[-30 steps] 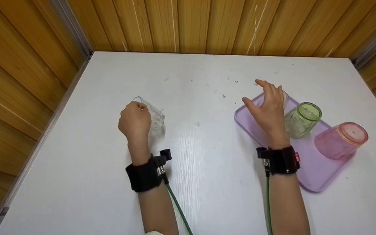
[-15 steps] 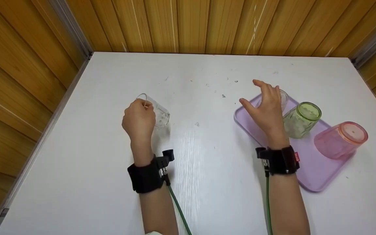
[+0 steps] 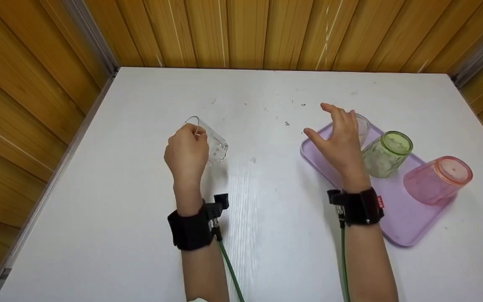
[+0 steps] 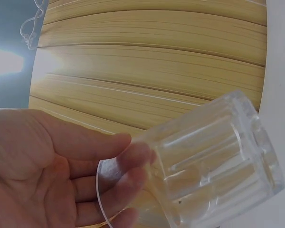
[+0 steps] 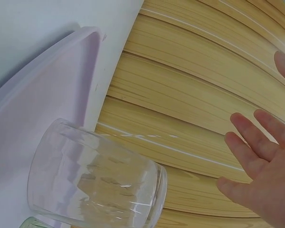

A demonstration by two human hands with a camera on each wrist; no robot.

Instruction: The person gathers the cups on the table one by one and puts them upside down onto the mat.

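Observation:
My left hand point(image 3: 187, 153) pinches the rim of a clear glass point(image 3: 217, 144), thumb on one side and fingers inside. The glass is tilted, its thick ribbed base point(image 4: 256, 142) pointing away from the palm in the left wrist view. Held above the purple tray point(image 3: 407, 230), my right hand point(image 3: 340, 144) has its fingers spread and nothing in them. Beside it a second clear glass point(image 5: 97, 173) stands upside down on the tray, partly hidden behind the hand in the head view. A green glass point(image 3: 386, 155) and a pink glass point(image 3: 436, 180) also stand upside down there.
The white table point(image 3: 266, 235) carries the tray on its right side. Wood-panelled walls point(image 3: 245, 33) rise behind and on both sides. A green cable point(image 3: 231, 268) runs from each wrist strap toward the near edge.
My left hand has moved to the right and slightly away from me, carrying the clear glass. The right hand has drifted a little to the left, fingers still spread.

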